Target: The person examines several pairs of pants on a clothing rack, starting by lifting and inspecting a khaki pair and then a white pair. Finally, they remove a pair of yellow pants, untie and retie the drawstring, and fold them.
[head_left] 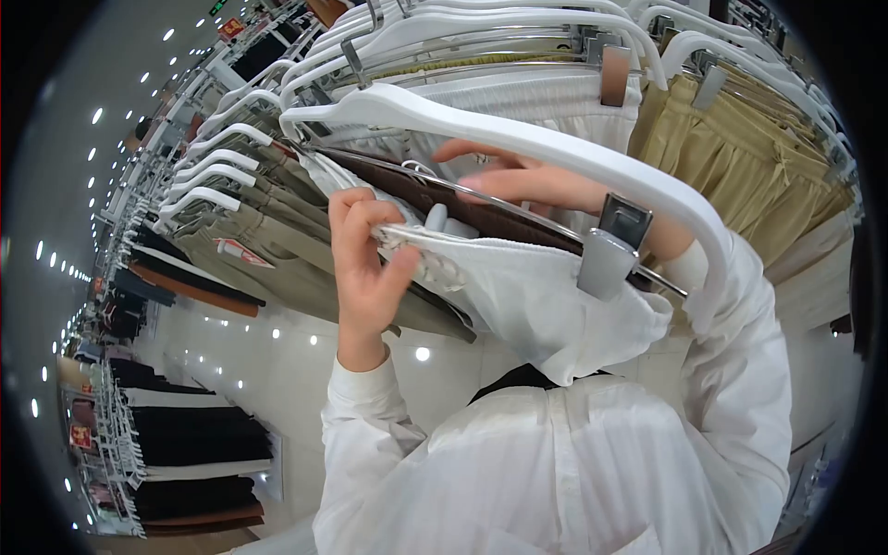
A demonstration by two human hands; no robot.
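My left hand (361, 268) is closed on the waistband of a white garment (527, 287), its fingers hooked over the top edge and the thumb in front, next to some pale decorative trim. A silver clip (606, 264) fastens the garment's other side to the metal bar of a white hanger (546, 139). Behind that bar, my right hand (532, 180) reaches in with fingers stretched and apart, slightly blurred. Dark brown fabric (472, 213) shows inside the waistband, below my right fingers.
More white hangers with white elastic-waist garments (518, 102) crowd the rail beyond. Khaki trousers (268, 213) hang at left, tan pleated garments (740, 148) at right. A lower rack of dark clothes (194, 435) stands at far left over a shiny tiled floor (305, 407).
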